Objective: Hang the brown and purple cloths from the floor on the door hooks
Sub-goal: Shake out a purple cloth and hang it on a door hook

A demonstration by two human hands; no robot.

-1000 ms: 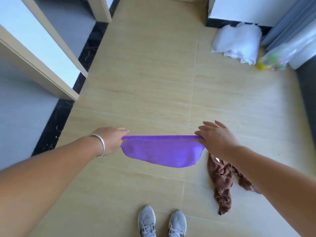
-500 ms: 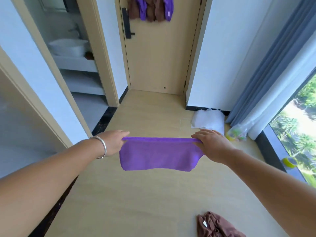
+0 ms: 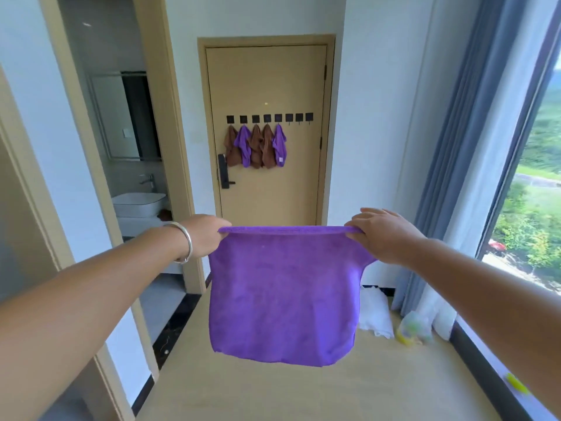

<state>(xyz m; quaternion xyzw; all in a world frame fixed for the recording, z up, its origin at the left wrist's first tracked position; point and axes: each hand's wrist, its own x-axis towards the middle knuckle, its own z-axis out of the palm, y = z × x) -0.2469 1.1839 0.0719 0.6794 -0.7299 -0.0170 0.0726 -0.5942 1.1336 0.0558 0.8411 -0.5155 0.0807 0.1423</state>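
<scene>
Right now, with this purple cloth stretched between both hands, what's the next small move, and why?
Probably step toward the door: the left hand and right hand pinch the purple cloth by its top corners, well short of the hooks, and three hooks on the right hang bare.

A home or hotel-style room, seen from its entry hallway: a tan door [image 3: 267,132] with a black lock handle [image 3: 224,174] and a row of hooks [image 3: 269,118] holding small cloths. A side doorway opens on a bathroom (white basin [image 3: 138,204], tap, mirror). Blue curtains [image 3: 455,165] frame a tall window [image 3: 534,183] over greenery.
</scene>
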